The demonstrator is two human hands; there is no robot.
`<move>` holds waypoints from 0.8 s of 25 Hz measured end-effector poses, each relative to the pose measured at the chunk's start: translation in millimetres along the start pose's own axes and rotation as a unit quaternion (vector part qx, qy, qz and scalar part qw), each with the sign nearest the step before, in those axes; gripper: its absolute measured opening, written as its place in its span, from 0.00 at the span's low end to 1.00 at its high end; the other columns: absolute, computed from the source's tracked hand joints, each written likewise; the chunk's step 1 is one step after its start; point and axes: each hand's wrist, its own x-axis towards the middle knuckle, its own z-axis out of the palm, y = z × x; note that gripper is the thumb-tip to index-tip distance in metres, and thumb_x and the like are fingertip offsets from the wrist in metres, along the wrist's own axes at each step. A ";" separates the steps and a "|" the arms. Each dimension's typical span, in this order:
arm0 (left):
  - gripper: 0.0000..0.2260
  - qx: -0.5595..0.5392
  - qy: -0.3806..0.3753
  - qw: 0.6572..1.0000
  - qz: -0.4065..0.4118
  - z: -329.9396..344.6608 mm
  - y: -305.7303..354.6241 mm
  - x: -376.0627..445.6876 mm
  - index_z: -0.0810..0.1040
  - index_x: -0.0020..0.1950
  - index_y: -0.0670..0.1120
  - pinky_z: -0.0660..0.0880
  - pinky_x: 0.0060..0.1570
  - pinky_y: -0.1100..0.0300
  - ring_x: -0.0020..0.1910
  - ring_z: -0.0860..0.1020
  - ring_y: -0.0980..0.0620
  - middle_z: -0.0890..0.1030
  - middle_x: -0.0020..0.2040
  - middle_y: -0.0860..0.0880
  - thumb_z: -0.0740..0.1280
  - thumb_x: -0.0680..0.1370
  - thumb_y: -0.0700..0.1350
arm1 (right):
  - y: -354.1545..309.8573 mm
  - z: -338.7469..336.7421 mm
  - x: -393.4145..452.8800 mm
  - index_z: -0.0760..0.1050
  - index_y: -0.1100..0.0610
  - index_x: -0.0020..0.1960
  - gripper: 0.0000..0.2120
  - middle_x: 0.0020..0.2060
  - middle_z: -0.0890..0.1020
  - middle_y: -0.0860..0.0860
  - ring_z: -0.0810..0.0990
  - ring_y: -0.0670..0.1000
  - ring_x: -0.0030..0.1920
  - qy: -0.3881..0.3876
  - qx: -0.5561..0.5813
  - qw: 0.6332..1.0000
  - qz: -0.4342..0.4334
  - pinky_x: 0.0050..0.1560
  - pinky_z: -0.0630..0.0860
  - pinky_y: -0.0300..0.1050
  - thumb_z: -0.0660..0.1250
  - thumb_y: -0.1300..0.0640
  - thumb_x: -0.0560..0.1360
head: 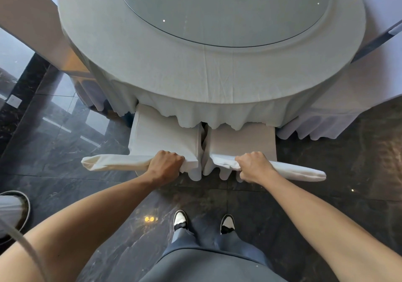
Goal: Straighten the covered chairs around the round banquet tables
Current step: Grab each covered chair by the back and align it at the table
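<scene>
At the tabletop's (217, 71) near edge, your left hand (165, 165) grips one chair (161, 136), your right hand (254, 167) the other chair (241, 139); squaring them comes next.

White-covered chairs (165, 138) — side by side

Two chairs (165, 136) (241, 140) (both covered in white), one round table (134, 64), one glass turntable (217, 18), two hands (166, 165) (253, 166), two shoes (180, 218) (227, 222).
</scene>
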 end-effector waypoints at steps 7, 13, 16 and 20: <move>0.09 -0.006 0.007 1.000 -0.008 -13.6 -4.4 14.3 0.78 0.52 0.50 0.68 0.38 0.56 0.41 0.81 0.46 0.83 0.44 0.49 0.64 0.74 0.44 | 3.1 -2.0 3.5 0.76 0.55 0.51 0.12 0.46 0.83 0.55 0.82 0.59 0.46 0.000 0.003 1.000 0.001 0.41 0.70 0.48 0.64 0.58 0.68; 0.09 -0.022 0.003 1.000 -0.018 -13.5 -4.9 14.7 0.80 0.51 0.49 0.70 0.37 0.56 0.40 0.81 0.46 0.83 0.43 0.48 0.65 0.73 0.44 | 4.6 -0.2 3.8 0.75 0.55 0.51 0.11 0.46 0.83 0.54 0.81 0.59 0.47 -0.009 0.007 1.000 0.003 0.41 0.69 0.49 0.64 0.57 0.69; 0.09 -0.048 -0.010 0.999 -0.023 -17.1 -6.9 18.2 0.81 0.50 0.48 0.75 0.40 0.55 0.40 0.81 0.46 0.83 0.43 0.48 0.66 0.72 0.46 | 5.9 -1.7 5.9 0.74 0.54 0.49 0.10 0.47 0.82 0.54 0.81 0.58 0.47 -0.044 0.024 0.999 0.018 0.41 0.70 0.48 0.65 0.56 0.68; 0.20 -0.164 -0.096 0.982 -0.020 -32.3 -24.4 26.0 0.80 0.58 0.51 0.75 0.43 0.57 0.46 0.80 0.48 0.83 0.50 0.50 0.72 0.68 0.56 | 11.1 -16.3 13.7 0.73 0.56 0.47 0.11 0.45 0.80 0.54 0.79 0.56 0.44 -0.153 0.111 0.981 0.040 0.40 0.72 0.49 0.67 0.50 0.70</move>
